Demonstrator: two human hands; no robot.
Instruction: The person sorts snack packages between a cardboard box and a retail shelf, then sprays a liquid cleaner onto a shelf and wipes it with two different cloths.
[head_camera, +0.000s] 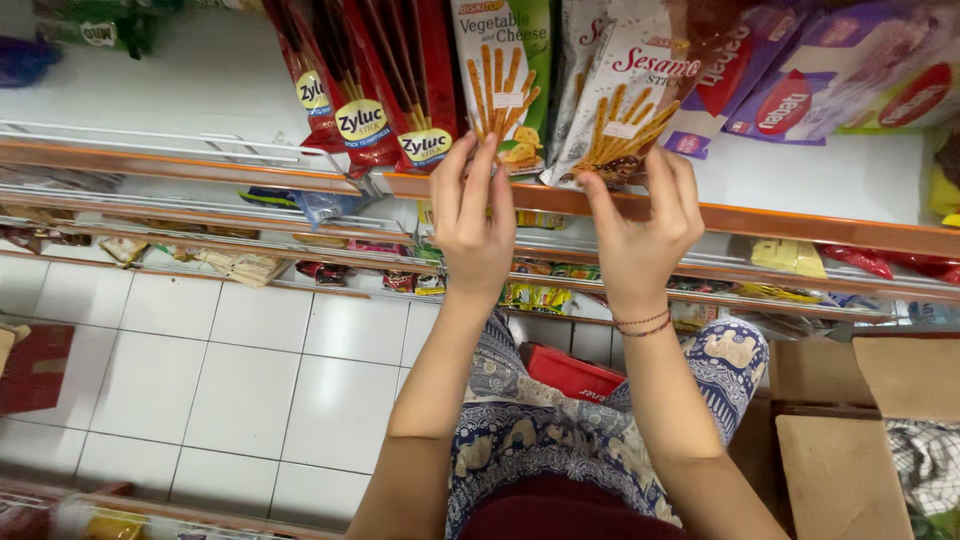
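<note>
Nearest the camera, blue patterned trousers (540, 430) and the two forearms rise from the bottom edge, with a red box (565, 370) between the knees and cardboard boxes (850, 440) to the right on the white tile floor (230, 370).

Further out, the left hand (473, 225) reaches up to the shelf edge (800, 222), fingers nearly straight and close together, their tips on the bottom of the green packet (503, 80) of snack sticks. Its grip looks loose; whether the thumb pinches the packet from behind cannot be told. The right hand (640, 235) has thumb and fingers spread around the lower corner of the white packet (630, 100), just right of the green one; it seems to pinch that corner lightly, not fully closed.

Both packets stand tilted at the front of the shelf, bottoms touching the orange rail. To seat them well, I judge each should be held by its bottom seam and pushed back evenly until upright, without crushing the sticks inside.

Left of them stand red packets (365, 90); far right lie purple packs (800, 70).
</note>
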